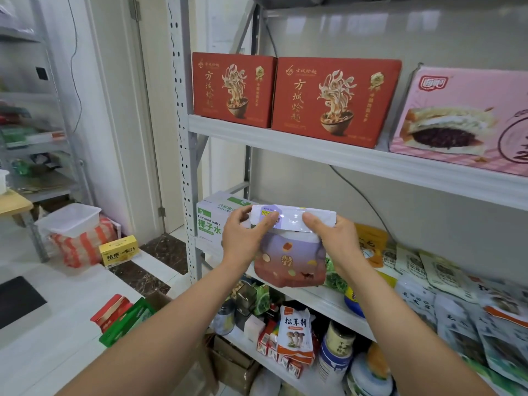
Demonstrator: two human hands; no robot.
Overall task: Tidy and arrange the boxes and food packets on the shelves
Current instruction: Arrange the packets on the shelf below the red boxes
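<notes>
I hold a purple and brown food pouch (290, 261) upright in front of the middle shelf (314, 298). My left hand (243, 238) pinches the pouch's folded white top strip at its left end. My right hand (334, 241) pinches the same strip at its right end. Behind the pouch stands a white coconut water box (211, 224). Several pale food packets (445, 284) lie overlapping on the shelf to the right. Two red noodle boxes (334, 101) and a pink cake box (463, 118) stand on the shelf above.
The lower shelf holds a mushroom packet (295, 330), jars and small red boxes. A cardboard box (231, 364) sits on the floor below. On the floor to the left are a yellow box (118, 254), a striped sack (83, 244) under a clear tub, and red and green boxes (120, 318).
</notes>
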